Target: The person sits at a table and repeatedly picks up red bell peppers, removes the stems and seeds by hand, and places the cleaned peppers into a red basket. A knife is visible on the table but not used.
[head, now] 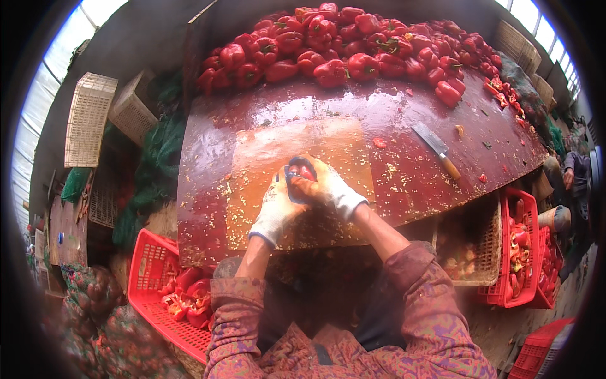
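My left hand (278, 208) and my right hand (334, 186), both in stained white work gloves with dark coated fingers, close together around a red bell pepper (305, 171). Only a little red skin shows between the fingers; the rest of the pepper is hidden. Below them lies a wet orange-brown board (246, 175) strewn with pale seeds. To the right of the hands, a broad-bladed kitchen knife (433, 141) with a wooden handle rests on the dark red table (402, 184), apart from both hands.
Whole red bell peppers (331, 73) are heaped along the table's far side. Cut peppers fill a red plastic basket (142, 279) at the left and another red basket (532, 246) at the right. A cream crate (494, 246) stands under the right edge. Another person (575, 180) is at far right.
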Tool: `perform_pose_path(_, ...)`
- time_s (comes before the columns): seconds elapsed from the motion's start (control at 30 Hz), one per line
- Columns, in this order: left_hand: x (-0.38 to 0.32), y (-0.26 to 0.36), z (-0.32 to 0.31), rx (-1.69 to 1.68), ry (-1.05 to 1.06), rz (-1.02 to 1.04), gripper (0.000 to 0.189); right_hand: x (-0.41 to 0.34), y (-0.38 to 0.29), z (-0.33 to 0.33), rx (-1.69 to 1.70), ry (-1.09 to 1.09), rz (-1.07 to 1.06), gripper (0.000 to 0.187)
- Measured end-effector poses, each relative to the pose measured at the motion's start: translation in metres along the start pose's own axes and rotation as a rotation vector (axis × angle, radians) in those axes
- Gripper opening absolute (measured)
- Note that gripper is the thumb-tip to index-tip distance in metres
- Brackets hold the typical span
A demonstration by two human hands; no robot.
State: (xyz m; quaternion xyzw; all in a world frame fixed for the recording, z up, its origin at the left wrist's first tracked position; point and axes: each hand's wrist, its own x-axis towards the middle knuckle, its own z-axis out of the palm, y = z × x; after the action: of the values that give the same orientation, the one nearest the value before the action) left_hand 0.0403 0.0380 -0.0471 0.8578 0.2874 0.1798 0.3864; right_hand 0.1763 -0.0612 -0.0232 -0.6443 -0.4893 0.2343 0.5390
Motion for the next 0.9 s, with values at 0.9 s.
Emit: perform_pose_path(0.9, -0.027, 0.015, -0.004, -0.324, 0.3, 0.217, 0.044, 0.061, 0.023, -0.004, 0.874, 0.712, 0.562, 0.039)
